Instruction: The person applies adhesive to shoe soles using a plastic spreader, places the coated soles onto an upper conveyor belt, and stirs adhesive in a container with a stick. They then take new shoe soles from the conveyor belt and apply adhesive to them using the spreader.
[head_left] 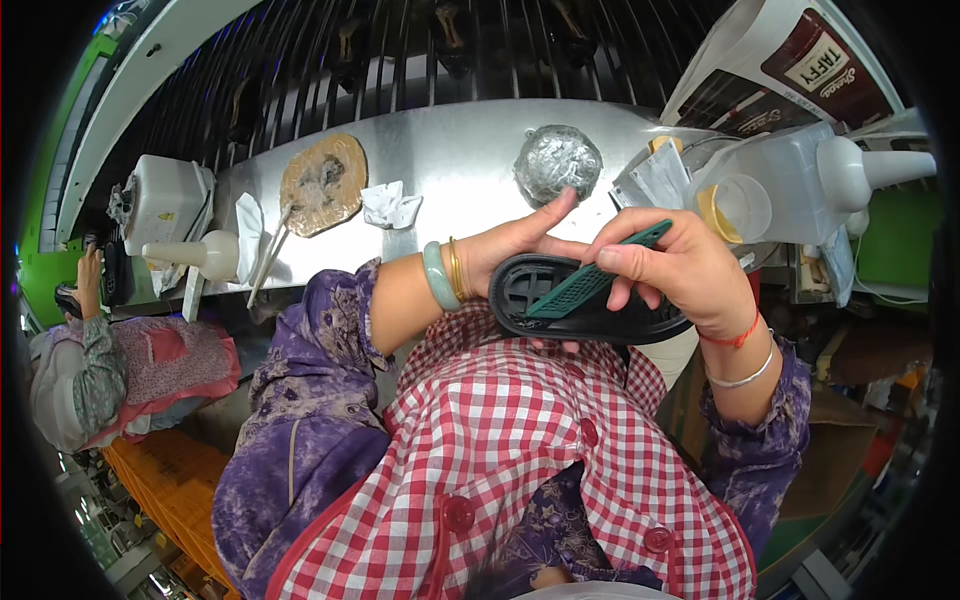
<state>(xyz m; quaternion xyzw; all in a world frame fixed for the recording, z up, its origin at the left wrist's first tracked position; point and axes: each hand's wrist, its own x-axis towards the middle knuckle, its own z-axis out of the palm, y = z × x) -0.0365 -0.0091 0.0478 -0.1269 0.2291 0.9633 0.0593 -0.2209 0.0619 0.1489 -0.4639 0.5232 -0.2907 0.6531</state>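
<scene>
The left hand (500,250) came in from the left, thumb stretched toward the far side, cradling a black sole (595,323) near the metal table (450,150). The right hand (672,262), bent inward, pinched a green strip (568,293) slantwise over it.

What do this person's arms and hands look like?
Purple, pale-patterned cloth sleeves. No gloves. The left hand wears a pale-green bangle and golden bands at the wrist; the right hand, a red cord bracelet and a thin silvery bangle.
</scene>
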